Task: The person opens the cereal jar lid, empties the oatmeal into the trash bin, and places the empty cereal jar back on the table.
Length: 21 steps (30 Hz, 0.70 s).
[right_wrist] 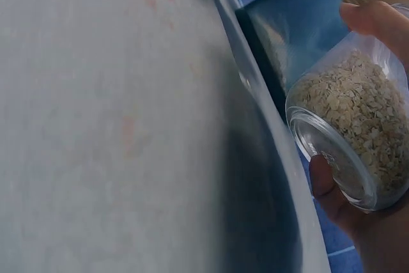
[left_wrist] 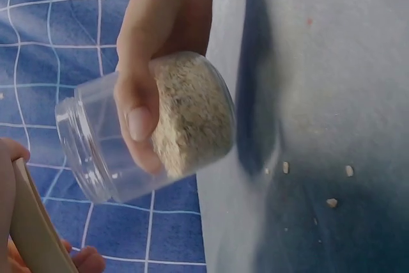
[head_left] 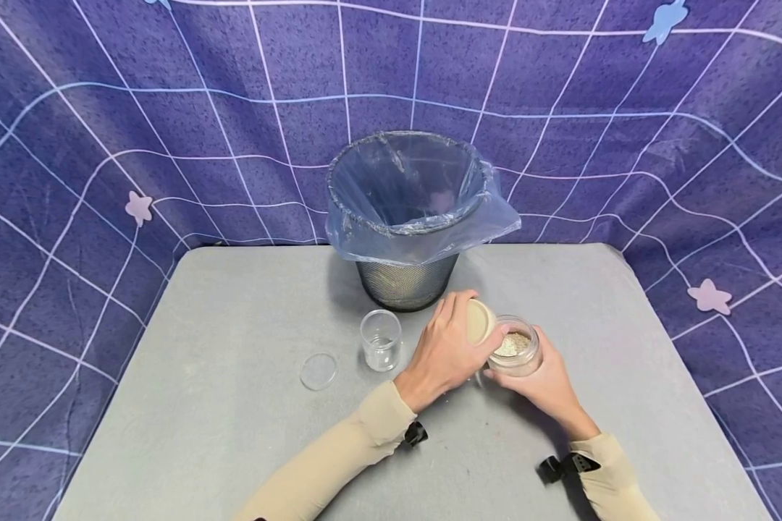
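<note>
My left hand (head_left: 446, 347) grips a round beige lid (head_left: 478, 323) by its edge, just to the left of the open mouth of a clear jar. That jar (left_wrist: 96, 132) is partly filled with oat flakes (right_wrist: 361, 107). Around the jar's body curl the fingers and thumb of my right hand (head_left: 552, 382), holding it tilted above the table. In the left wrist view the lid's rim shows at the lower left, apart from the jar's threaded neck. A few loose flakes (left_wrist: 285, 167) lie on the table below.
Left of my hands stands a clear cup (head_left: 381, 344), with a clear round disc (head_left: 318, 371) lying beside it. Behind them is a mesh wastebasket (head_left: 407, 278) lined with a blue bag (head_left: 391, 246). A purple gridded curtain (head_left: 234, 130) surrounds the grey table (head_left: 234, 311).
</note>
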Available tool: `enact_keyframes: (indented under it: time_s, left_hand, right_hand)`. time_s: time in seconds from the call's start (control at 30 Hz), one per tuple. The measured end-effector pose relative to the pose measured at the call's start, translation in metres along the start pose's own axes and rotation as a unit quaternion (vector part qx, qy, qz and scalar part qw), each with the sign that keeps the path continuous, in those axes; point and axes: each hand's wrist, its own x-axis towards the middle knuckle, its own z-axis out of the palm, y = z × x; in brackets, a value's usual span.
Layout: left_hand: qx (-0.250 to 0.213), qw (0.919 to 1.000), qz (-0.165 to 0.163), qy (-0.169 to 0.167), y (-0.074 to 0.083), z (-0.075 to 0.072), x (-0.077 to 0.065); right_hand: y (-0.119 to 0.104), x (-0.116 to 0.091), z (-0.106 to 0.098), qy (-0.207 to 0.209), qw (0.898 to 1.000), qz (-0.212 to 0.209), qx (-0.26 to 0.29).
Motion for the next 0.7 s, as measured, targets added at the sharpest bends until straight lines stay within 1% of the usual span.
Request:
enact_keyframes:
  time_s: [0.1, 0.23, 0.4, 0.53, 0.63, 0.7]
  left_hand:
    - [0.004, 0.9998, -0.015, -0.011, -0.002, 0.002, -0.001]
    - [0.018, 0.9992, -0.024, -0.024, -0.005, 0.006, -0.002]
    - [0.042, 0.9970, -0.032, -0.056, -0.011, 0.009, -0.003]
    - [0.080, 0.9927, -0.045, -0.078, -0.016, 0.012, -0.003]
    - [0.111, 0.9891, -0.052, -0.082, -0.018, 0.015, -0.005]
    - [0.131, 0.9867, -0.050, -0.083, -0.020, 0.017, -0.006]
  right_hand:
    - [0.003, 0.000, -0.004, 0.009, 1.000, -0.001, 0.003]
    - [0.005, 0.000, -0.009, 0.020, 1.000, 0.000, -0.006]
    - [0.006, 0.004, -0.014, 0.030, 0.999, 0.003, -0.015]
    - [0.005, 0.006, -0.018, 0.038, 0.999, 0.009, -0.016]
    - [0.005, 0.007, -0.021, 0.039, 0.999, 0.013, -0.020]
    - [0.005, 0.008, -0.022, 0.040, 0.999, 0.014, -0.022]
